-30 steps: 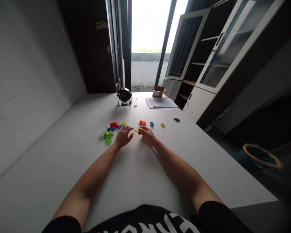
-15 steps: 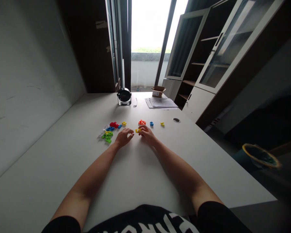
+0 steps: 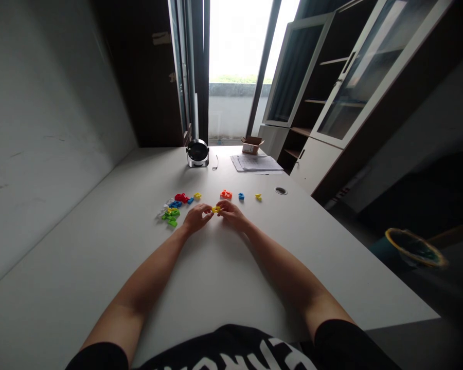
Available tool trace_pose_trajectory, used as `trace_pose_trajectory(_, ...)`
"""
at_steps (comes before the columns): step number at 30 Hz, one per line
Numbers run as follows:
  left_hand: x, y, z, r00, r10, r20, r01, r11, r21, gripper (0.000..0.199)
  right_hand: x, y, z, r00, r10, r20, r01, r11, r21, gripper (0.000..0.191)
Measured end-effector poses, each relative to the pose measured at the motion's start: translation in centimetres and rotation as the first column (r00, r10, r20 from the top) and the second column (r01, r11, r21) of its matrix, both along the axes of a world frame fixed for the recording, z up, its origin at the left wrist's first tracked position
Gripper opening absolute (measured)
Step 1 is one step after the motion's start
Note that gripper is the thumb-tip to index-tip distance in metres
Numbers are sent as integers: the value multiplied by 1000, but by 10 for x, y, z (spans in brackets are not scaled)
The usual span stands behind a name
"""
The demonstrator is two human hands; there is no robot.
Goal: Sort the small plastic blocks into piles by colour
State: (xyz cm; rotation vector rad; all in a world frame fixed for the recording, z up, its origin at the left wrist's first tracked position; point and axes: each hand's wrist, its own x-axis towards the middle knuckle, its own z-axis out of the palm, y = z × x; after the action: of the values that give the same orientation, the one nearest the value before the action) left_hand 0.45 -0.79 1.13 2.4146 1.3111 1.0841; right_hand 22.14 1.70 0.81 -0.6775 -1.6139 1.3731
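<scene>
Both of my hands meet over the white table [image 3: 100,246], with a small yellow plastic piece [image 3: 216,209] pinched between their fingertips. My left hand [image 3: 196,218] lies just right of a heap of plastic pieces [image 3: 168,213] in green, blue, white and yellow. My right hand [image 3: 231,215] is closest to an orange piece [image 3: 226,195] lying ahead of it. Beyond that lie a blue piece [image 3: 241,196] and a yellow piece [image 3: 258,197]. A red piece [image 3: 181,198] and another yellow piece [image 3: 197,196] sit above the heap's right side.
A round black desk fan [image 3: 197,153] stands at the table's far end, near a small cardboard box [image 3: 251,146] and a stack of papers [image 3: 252,163]. A cable grommet [image 3: 281,190] is set in the tabletop. A wall runs along the left side, and glass-fronted cabinets [image 3: 293,77] stand at the right.
My left hand has moved right, and its fingertips now reach the yellow piece. My right hand has drawn slightly toward it, and the two hands hold the piece between them.
</scene>
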Motion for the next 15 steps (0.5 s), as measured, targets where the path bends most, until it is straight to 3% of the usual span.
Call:
trace_pose_trajectory(9,1,-2,1,999,-1,39,1,1000,3,12,-2,3,-8,982,-92,163,74,991,111,29)
trace_pose_trajectory(15,3,-4,2,998,50,24,-51,997,52,15,-2,1,-3,988,-92,120,95,995,-17,32)
